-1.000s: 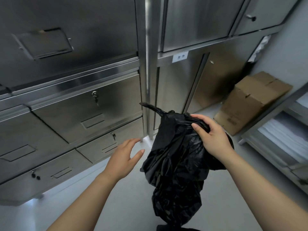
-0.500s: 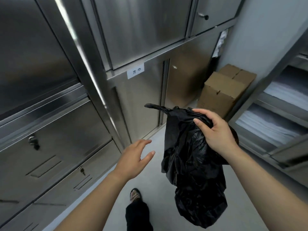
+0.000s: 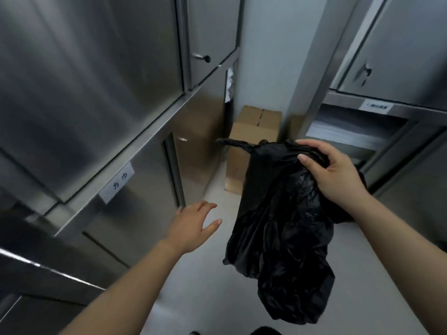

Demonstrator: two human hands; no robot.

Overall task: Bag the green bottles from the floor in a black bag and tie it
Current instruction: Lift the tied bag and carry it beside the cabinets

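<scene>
Black polythene, thin and creased: the black bag (image 3: 280,228) hangs in mid-air over the pale floor (image 3: 205,286), gathered at its top in the right hand (image 3: 335,174). That grip is clamped on the bunched neck, fingers curled over the folds. A twisted tail (image 3: 232,143) of film juts leftward from the gather. The left hand (image 3: 193,224) is empty, fingers spread apart, near the bag's left flank but not touching it.

Handling, as judged: the film is soft, limp and slick, and will slip through a loose hold; the body bulges and sags low, suggesting some load inside, though the contents are hidden. No green bottles are in view. The best purchase is the gathered neck, where layers stack thick; the thin side walls would probably stretch or tear if pinched under weight. Tying would call for the free hand at the tail while the other keeps the neck pinched.

Surroundings: stainless-steel cabinets (image 3: 84,93) line the left, with a small paper label (image 3: 117,182); a metal shelving unit (image 3: 377,122) stands to the right. A cardboard box (image 3: 254,131) sits at the far end of the narrow aisle, behind the bag. The passage is tight, so a swinging bag may brush the cabinet fronts.
</scene>
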